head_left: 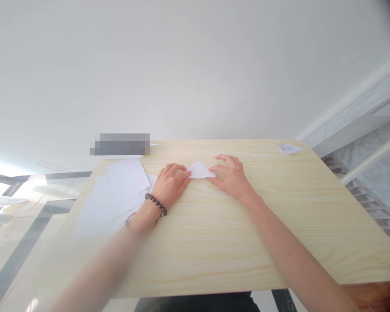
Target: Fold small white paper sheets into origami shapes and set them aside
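A small white piece of folded paper (pixel 199 170), roughly triangular with its point away from me, is held just at or above the tabletop; I cannot tell which. My left hand (pixel 170 184) pinches its left corner between thumb and fingers. At the right corner, my right hand (pixel 230 177) grips the paper with thumb and index finger, its other fingers raised and apart. A dark beaded bracelet (pixel 156 203) circles my left wrist.
Loose white sheets (pixel 126 182) overlap on the left of the wooden table (pixel 221 242). Behind them is a pixelated object (pixel 120 145) with a white cable. A folded paper piece (pixel 290 148) lies at the far right corner. A white wall (pixel 195 73) rises behind the table.
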The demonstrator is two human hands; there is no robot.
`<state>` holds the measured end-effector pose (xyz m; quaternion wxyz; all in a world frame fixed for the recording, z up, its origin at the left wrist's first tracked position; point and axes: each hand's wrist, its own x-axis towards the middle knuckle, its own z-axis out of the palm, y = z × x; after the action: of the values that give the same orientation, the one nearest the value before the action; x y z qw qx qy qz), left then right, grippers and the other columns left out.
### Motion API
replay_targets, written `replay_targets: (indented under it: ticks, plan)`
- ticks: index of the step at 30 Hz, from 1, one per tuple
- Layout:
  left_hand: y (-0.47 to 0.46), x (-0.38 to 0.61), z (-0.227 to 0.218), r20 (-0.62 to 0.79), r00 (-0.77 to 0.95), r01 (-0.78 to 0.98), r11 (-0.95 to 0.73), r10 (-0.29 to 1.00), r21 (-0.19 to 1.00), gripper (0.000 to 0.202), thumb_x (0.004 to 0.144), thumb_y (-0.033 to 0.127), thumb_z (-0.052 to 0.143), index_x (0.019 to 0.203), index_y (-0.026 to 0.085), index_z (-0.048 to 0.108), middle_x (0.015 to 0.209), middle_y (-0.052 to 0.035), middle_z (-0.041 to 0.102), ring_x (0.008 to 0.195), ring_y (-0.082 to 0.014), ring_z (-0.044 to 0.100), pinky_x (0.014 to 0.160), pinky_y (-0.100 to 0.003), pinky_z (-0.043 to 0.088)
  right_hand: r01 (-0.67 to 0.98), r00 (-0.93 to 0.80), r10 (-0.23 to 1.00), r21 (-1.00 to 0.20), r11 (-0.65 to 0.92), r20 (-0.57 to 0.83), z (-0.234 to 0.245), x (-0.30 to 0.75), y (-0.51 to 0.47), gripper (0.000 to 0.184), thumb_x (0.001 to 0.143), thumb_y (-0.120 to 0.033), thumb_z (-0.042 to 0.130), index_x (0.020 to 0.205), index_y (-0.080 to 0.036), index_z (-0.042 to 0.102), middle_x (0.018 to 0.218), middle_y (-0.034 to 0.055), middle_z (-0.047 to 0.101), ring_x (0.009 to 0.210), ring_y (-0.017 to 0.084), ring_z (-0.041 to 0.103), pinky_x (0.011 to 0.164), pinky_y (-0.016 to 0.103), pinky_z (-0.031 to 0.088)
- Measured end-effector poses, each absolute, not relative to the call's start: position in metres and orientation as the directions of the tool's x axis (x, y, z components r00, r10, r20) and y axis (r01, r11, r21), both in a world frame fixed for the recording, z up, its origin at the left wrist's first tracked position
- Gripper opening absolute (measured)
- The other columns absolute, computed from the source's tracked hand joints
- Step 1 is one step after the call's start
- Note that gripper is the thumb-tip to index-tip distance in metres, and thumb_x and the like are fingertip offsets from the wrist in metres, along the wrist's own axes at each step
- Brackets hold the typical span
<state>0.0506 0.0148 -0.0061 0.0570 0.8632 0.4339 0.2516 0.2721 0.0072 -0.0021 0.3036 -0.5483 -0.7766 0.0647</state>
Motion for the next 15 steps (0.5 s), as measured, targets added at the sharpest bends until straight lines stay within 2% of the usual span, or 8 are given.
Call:
replay_targets:
  ticks: [3,5,7,11,15]
  plan:
    - [0.0146,0.05,-0.0051,0.391,0.529,0.718,-0.643,0.753,0.267,0.023,0.084,0.026,0.044,0.098,0.021,0.062,0.098,-0.0071,0.058,0.096,-0.0213,0.047,0.081,-0.037,0.04,0.776,-0.257,0.883,-0.461,0.43,0.392,-0.0016,0.2764,0.0065,0.023,0.072,-0.036,0.061,0.093,-0.027,0.066,0.098,0.0065,0.049,0.088,0.021,0.048,0.082,0.04,0.04]
    - [0.0147,0.0495,-0.0045,0.394,0.541,0.723,-0.65,0.743,0.234,0.023,0.085,0.026,0.043,0.097,0.021,0.062,0.093,-0.0069,0.058,0.092,-0.0205,0.048,0.079,-0.036,0.04,0.72,-0.31,0.868,-0.501,0.481,0.388,-0.0024,0.2774,0.0068,0.025,0.078,-0.03,0.054,0.101,-0.026,0.063,0.093,0.0055,0.048,0.081,0.017,0.049,0.077,0.034,0.044]
    - [0.0144,0.0492,-0.0038,0.394,0.548,0.729,-0.653,0.738,0.207,0.023,0.085,0.026,0.043,0.098,0.021,0.062,0.09,-0.0069,0.058,0.089,-0.0199,0.049,0.077,-0.036,0.04,0.677,-0.361,0.85,-0.519,0.522,0.384,-0.0028,0.277,0.0075,0.024,0.083,-0.022,0.046,0.101,-0.026,0.062,0.093,0.0051,0.05,0.082,0.016,0.05,0.074,0.03,0.045]
    - [0.0126,0.05,-0.0021,0.383,0.565,0.728,-0.66,0.731,0.185,0.023,0.085,0.024,0.043,0.099,0.02,0.061,0.09,-0.0072,0.056,0.088,-0.0198,0.048,0.076,-0.035,0.04,0.669,-0.434,0.822,-0.479,0.568,0.369,-0.0005,0.2758,0.0087,0.026,0.083,-0.015,0.043,0.098,-0.023,0.063,0.099,0.0048,0.056,0.092,0.018,0.048,0.083,0.033,0.042]
    - [0.0111,0.0519,-0.0006,0.366,0.576,0.731,-0.661,0.731,0.169,0.023,0.085,0.025,0.043,0.099,0.02,0.06,0.094,-0.0069,0.056,0.09,-0.0201,0.048,0.076,-0.035,0.04,0.693,-0.46,0.805,-0.414,0.59,0.376,0.0026,0.2768,0.0078,0.022,0.082,-0.02,0.048,0.098,-0.022,0.063,0.096,0.0057,0.056,0.091,0.019,0.047,0.085,0.037,0.04]
